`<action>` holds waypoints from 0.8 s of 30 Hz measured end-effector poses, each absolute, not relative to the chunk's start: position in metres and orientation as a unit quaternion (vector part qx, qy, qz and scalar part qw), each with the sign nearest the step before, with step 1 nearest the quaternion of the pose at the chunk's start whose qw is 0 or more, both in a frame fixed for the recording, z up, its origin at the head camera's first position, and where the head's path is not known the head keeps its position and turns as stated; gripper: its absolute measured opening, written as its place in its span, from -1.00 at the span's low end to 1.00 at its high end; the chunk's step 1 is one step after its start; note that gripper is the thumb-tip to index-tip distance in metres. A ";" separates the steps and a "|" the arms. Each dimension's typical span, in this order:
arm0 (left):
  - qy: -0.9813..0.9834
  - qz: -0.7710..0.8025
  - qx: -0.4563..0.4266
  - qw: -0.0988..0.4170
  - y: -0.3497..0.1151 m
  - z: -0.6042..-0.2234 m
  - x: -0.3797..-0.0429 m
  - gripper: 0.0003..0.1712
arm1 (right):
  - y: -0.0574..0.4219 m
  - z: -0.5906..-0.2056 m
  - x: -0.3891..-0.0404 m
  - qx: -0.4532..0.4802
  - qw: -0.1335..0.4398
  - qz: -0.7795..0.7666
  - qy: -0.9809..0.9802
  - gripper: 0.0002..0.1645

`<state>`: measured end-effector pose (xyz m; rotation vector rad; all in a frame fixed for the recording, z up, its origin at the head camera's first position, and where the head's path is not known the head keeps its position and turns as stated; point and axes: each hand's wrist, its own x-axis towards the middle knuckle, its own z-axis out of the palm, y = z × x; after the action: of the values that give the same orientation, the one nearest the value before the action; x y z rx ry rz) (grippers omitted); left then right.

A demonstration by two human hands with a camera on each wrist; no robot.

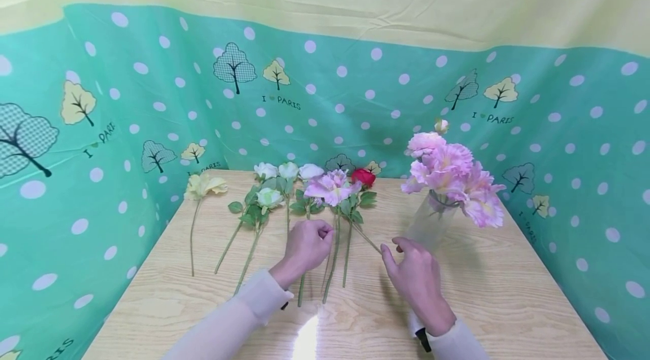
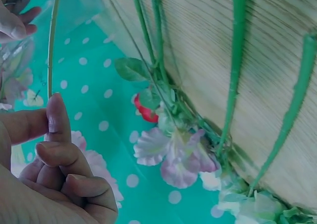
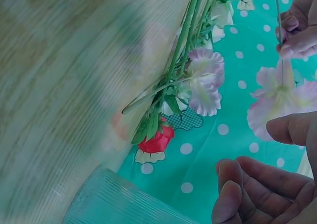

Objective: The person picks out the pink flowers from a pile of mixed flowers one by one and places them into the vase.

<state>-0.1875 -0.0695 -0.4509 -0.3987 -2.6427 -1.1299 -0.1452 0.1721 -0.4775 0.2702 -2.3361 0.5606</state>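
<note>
My left hand (image 1: 307, 242) pinches a thin flower stem (image 2: 51, 50) between thumb and index finger, its other fingers curled. A pink flower (image 3: 280, 97) with ruffled petals is on that stem, hanging beyond the hand in the right wrist view. My right hand (image 1: 417, 276) holds nothing; its thumb and loosely bent fingers are apart, close to the vase and a stem end. Another pink flower (image 2: 176, 157) lies on the table beside a red rose (image 3: 157, 139). The clear glass vase (image 1: 431, 222) holds several pink flowers (image 1: 452, 171).
White flowers (image 1: 269, 197) with green leaves lie in a row across the table (image 1: 487, 303). A pale yellow flower (image 1: 205, 186) lies apart at the left. A green dotted cloth (image 1: 376, 100) encloses the table at the back and sides.
</note>
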 end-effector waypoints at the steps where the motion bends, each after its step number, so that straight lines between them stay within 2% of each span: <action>1: -0.903 -0.390 -0.136 0.116 -0.068 -0.450 -0.187 -0.93 | 0.172 -0.477 -0.145 0.105 0.354 0.217 -0.904 -0.69; 8: -0.898 -0.404 -0.140 0.101 -0.062 -0.447 -0.185 -0.93 | 0.168 -0.475 -0.144 0.107 0.352 0.225 -0.902 -0.70; 24: -0.880 -0.429 -0.170 0.116 -0.047 -0.442 -0.181 -0.92 | 0.160 -0.470 -0.141 0.121 0.358 0.239 -0.894 -0.74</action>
<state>-0.1813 -0.0466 -0.4416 -0.4978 -2.5759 -1.2547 -0.1413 0.1596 -0.4705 0.3127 -2.3072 0.6167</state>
